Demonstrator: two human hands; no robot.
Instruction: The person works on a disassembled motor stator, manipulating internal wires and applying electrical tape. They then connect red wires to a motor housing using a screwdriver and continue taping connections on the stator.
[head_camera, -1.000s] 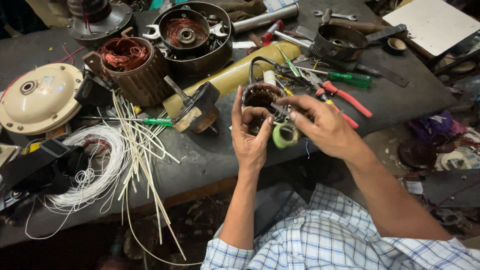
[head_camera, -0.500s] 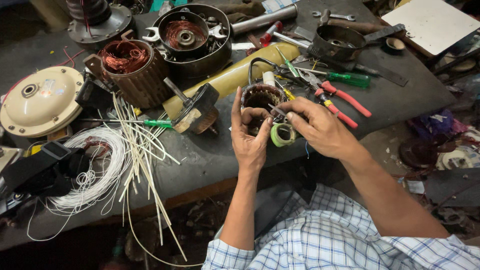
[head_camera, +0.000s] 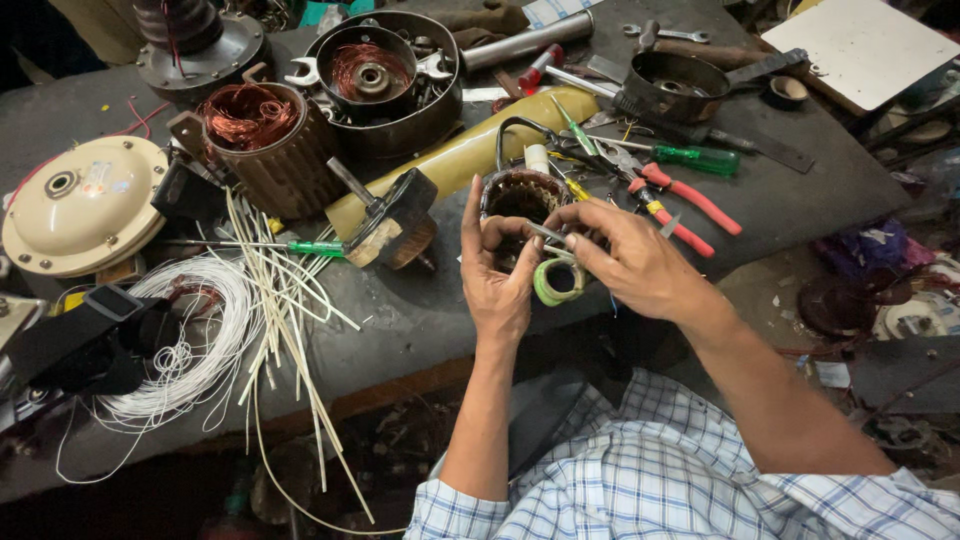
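Stator core (head_camera: 520, 200): I am still gripping it in my left hand (head_camera: 500, 285); my right hand (head_camera: 635, 265), barely shifted, is pinching a thin metal tool (head_camera: 545, 233) into the windings.

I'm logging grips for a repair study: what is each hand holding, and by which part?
The left hand grips the small motor stator by its side wall. The right hand pinches a thin metal tool near its tip.

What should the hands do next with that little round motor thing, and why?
Probably push the thin metal tool a bit deeper into the small stator. The left hand already steadies the stator from below, and the right hand pinches the tool with its tip at the opening, a green tape roll hanging beneath.
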